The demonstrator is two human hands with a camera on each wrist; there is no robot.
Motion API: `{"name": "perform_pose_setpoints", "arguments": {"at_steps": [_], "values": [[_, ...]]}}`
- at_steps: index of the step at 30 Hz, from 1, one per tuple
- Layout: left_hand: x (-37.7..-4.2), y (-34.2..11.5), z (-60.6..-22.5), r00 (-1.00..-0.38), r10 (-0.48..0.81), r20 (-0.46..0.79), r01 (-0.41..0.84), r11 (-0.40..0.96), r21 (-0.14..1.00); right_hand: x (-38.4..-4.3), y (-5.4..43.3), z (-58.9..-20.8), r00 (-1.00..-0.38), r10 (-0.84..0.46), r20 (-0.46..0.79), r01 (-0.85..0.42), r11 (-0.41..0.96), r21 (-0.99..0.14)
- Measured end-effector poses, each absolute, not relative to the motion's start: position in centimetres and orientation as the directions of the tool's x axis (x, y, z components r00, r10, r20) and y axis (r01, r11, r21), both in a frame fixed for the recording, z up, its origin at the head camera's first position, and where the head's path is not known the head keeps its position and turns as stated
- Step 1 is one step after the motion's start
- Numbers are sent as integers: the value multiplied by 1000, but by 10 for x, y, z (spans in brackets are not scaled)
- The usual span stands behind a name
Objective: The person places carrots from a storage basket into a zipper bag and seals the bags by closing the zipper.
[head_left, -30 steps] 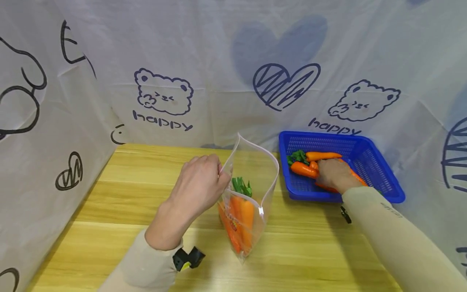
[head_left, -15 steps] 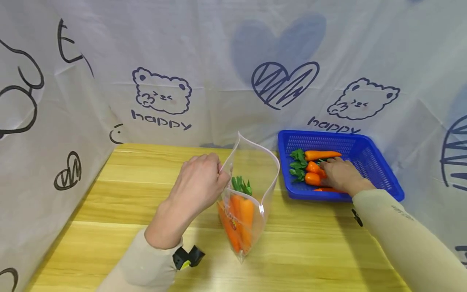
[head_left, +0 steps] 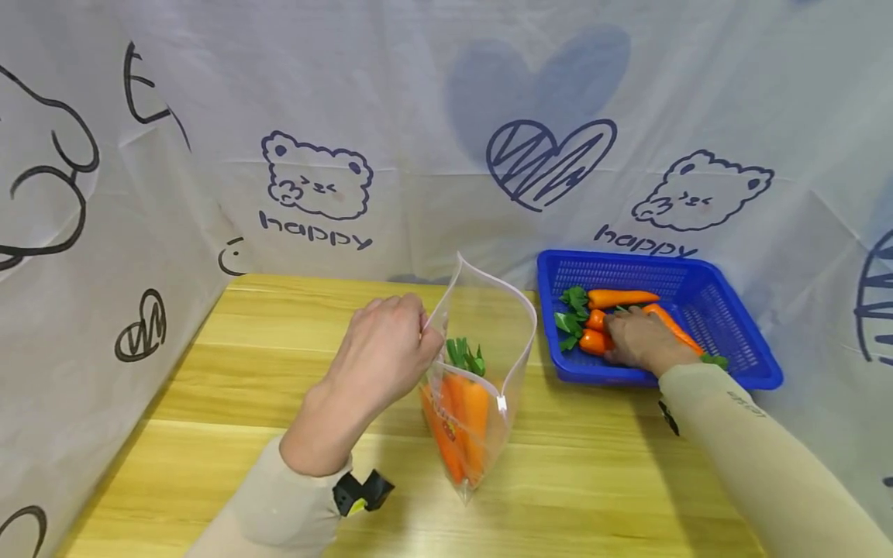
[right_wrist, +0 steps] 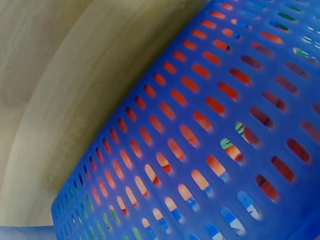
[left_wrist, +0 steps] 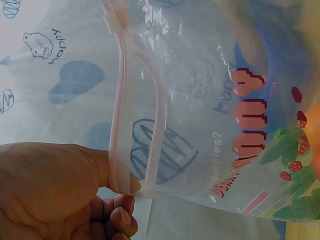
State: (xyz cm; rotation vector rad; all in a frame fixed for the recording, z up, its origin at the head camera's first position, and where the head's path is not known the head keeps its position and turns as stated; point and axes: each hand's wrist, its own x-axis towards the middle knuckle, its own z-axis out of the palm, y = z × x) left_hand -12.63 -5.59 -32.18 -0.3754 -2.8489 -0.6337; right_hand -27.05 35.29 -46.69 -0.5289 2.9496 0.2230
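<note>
My left hand pinches the rim of a clear zip bag, thumb against fingers, at its upper left corner. The bag stands with its mouth spread; its white slider hangs on the near edge. Inside are several carrots with green tops. In the left wrist view the thumb presses the pink-edged seal. My right hand reaches into a blue basket, over two carrots with leafy tops at the left. I cannot tell whether its fingers grip one.
Another carrot lies along the basket's back, and one slants right of my hand. The basket stands at the back right of the wooden table, against a printed white cloth. The basket's slotted wall fills the right wrist view.
My right hand drew back to the right within the basket, uncovering two carrots, then moved left again over them. The left hand and bag hold their place.
</note>
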Motion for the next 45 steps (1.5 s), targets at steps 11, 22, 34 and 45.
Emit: {"name": "perform_pose_setpoints", "arguments": {"at_steps": [11,22,34,45], "values": [[-127,-55,-322,-941,211,265,304,871,385,-269,358,-462,-946,-311,-92,-320,940,117],[-127,-59,-322,-947,204,247,290,873,391,-248,344,-412,-922,-385,25,-369,898,240],[-126,-59,-323,-939,209,273,307,866,394,-208,312,-359,-859,-500,113,-444,836,322],[-126,-54,-323,-935,217,279,320,856,406,-180,291,-324,-806,-562,183,-465,794,390]]}}
